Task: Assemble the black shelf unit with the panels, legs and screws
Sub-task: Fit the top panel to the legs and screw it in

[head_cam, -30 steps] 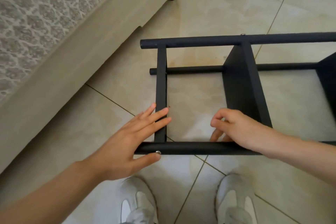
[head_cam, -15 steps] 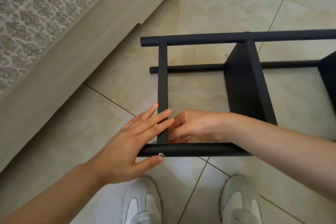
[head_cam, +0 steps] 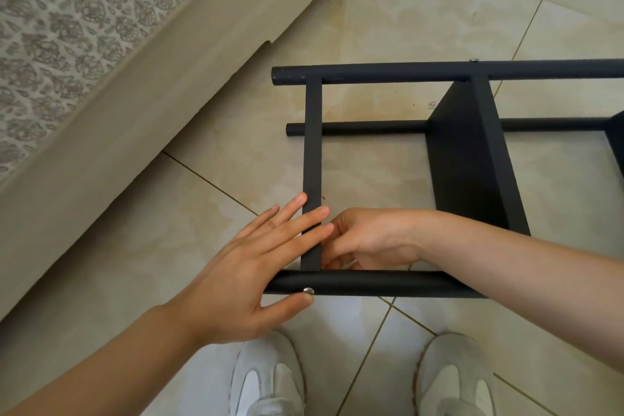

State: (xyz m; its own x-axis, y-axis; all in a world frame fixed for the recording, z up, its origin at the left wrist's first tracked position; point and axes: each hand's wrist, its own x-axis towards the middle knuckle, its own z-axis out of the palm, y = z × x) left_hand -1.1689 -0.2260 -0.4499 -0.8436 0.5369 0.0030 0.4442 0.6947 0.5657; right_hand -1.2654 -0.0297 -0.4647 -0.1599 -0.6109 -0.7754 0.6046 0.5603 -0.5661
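The black shelf unit (head_cam: 388,284) lies on its side on the tiled floor (head_cam: 422,10), just in front of the person's two white shoes (head_cam: 270,378); its near leg (head_cam: 371,283), a round black tube, runs left to right closest to the shoes, with a silver screw head (head_cam: 308,290) showing near its left end. An end panel (head_cam: 312,145), seen edge-on, stands between the near leg and the far upper leg (head_cam: 405,73); a lower far leg (head_cam: 371,128) lies on the floor beyond it. A second panel (head_cam: 472,162) crosses the frame further right, with another screw head (head_cam: 474,60) above it on the far upper leg.

The left hand (head_cam: 236,273) is flat with straight, spread fingers; the fingers lie across the edge of the end panel, the palm covers the left end of the near leg and the thumb tip touches the leg just below the screw head. The right hand (head_cam: 371,240) reaches inside the frame into the corner where the end panel meets the near leg; its fingers curl downward behind the leg, and I cannot tell whether they hold anything.

A beige upholstered base (head_cam: 135,132) topped with patterned fabric (head_cam: 67,10) fills the upper left.
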